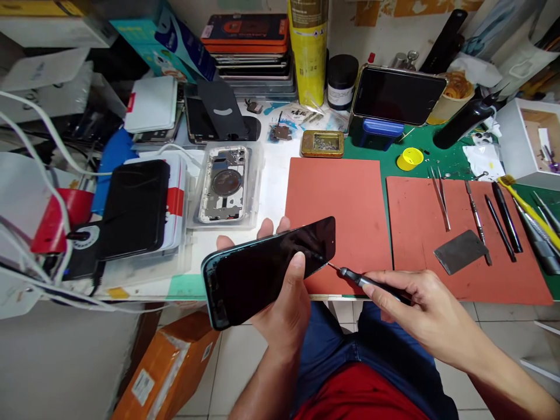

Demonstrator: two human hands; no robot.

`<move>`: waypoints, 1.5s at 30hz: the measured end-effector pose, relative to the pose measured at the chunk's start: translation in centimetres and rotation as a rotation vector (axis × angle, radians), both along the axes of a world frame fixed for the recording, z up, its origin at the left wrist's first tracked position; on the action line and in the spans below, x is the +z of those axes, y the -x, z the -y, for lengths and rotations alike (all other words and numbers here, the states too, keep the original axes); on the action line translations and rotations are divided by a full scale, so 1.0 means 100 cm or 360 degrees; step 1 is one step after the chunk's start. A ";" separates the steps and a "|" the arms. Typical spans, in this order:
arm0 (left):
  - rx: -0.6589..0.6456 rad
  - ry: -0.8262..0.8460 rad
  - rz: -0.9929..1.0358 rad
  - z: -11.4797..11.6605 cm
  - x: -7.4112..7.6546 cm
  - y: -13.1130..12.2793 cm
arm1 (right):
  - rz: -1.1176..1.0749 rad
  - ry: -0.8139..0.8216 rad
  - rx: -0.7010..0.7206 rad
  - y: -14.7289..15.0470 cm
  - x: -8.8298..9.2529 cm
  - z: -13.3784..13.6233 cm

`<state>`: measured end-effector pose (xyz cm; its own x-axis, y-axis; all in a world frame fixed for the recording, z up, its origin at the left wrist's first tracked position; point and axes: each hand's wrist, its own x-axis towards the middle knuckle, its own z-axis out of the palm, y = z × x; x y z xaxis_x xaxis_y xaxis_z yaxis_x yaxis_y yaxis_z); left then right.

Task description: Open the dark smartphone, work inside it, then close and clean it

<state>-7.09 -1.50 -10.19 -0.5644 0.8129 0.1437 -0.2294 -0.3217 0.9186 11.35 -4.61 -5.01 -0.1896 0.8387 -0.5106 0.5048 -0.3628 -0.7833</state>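
Note:
My left hand (283, 312) is closed around a smartphone (251, 274) with a dark screen, thumb across the glass and fingertips behind its far edge. The phone is tilted above the table's front edge, its right end higher in the picture. Between the fingers of my right hand (422, 303) is a slim dark screwdriver (370, 282). Its thin metal tip meets the right end of the phone's lower edge; the exact contact spot is too small to make out. Beneath the tools lies a reddish-brown work mat (336, 198).
An opened phone housing (223, 184) sits in a clear tray to the left. On the right mat (409, 221) lie tweezers (441, 198), a grey plate (460, 252) and several slim tools. A propped phone (398, 93) stands behind a small gold tin (322, 143). White cables (56, 198) cross the left side.

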 end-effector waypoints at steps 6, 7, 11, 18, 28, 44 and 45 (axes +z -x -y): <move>-0.0062 -0.0138 -0.0055 0.001 -0.006 0.003 | 0.0050 -0.0016 0.0014 0.000 0.000 -0.002; -0.0063 -0.0145 -0.0062 0.001 -0.007 0.004 | 0.0052 -0.0010 0.0016 0.000 0.001 -0.002; -0.0067 -0.0084 -0.0078 0.002 -0.009 0.003 | 0.0054 -0.0013 0.0026 0.001 0.002 -0.001; -0.0105 -0.0190 -0.0038 0.000 -0.005 0.002 | 0.0059 -0.0022 0.0042 0.001 0.003 -0.002; -0.0111 -0.0130 -0.0060 0.004 -0.004 0.000 | 0.0073 -0.0059 0.0048 0.002 0.004 -0.003; -0.0144 -0.0223 -0.0065 0.002 -0.004 0.001 | 0.0010 0.0025 0.0002 0.001 0.002 -0.002; -0.0145 -0.0218 -0.0055 0.002 -0.003 0.001 | 0.0011 0.0027 0.0001 0.001 0.002 -0.002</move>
